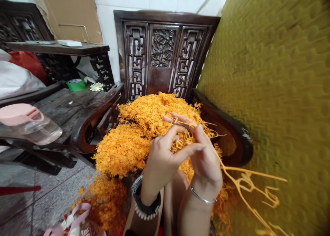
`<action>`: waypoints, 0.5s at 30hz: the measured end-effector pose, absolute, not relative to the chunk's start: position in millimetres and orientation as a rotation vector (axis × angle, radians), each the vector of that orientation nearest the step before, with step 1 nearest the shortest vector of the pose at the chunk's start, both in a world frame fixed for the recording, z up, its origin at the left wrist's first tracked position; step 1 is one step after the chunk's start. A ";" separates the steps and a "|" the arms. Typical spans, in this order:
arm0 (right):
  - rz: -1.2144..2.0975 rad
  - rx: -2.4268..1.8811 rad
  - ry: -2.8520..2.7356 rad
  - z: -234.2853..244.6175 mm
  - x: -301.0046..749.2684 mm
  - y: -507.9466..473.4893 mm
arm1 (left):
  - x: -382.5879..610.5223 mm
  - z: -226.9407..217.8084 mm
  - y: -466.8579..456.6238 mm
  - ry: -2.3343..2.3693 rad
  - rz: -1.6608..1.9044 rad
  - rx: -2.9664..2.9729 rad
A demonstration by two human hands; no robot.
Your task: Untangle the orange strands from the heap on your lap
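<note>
An orange plastic flower stem (232, 175) with thin side branches runs through my hands and trails down to the lower right. My right hand (207, 160), with a silver bangle at the wrist, is closed around this stem, and its fingers point up and left. My left hand (163, 157), wearing a dark watch and a beaded bracelet, curls in from the left; its thumb reaches across to the right palm. Small looped orange pieces show between the two hands, where the left fingertips are partly hidden. Behind them lies a big heap of orange plastic sprigs (123, 150).
A carved dark wooden chair (161, 81) holds the heap. At the right stands a large yellow-green textured panel (270, 77). Left, a wooden bench bears a pink-lidded bottle (38, 132) and green tape (76, 85). A pink-handled bag (81, 212) sits below.
</note>
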State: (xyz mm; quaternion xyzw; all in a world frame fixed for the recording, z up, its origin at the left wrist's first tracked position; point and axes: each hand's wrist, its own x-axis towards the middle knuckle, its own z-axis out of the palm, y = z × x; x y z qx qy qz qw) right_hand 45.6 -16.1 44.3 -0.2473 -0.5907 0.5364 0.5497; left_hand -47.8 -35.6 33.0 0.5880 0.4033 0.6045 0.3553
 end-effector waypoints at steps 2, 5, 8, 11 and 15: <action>1.343 -0.562 -1.425 43.1 48.5 -13.6 | -50.4 31.7 -35.3 0.934 1.477 1.579; 1.427 -0.487 -1.276 45.2 50.6 -10.0 | -49.6 27.8 -32.8 0.733 1.515 1.463; 1.368 -0.382 -0.912 49.3 48.5 -8.3 | -42.3 23.0 -26.6 0.539 1.707 1.132; 1.315 -0.333 -0.667 51.4 43.3 -9.7 | -34.3 21.8 -19.4 0.406 1.896 0.863; 1.367 -0.409 -0.616 52.1 31.3 -16.1 | -29.9 26.9 -19.3 0.441 2.100 0.604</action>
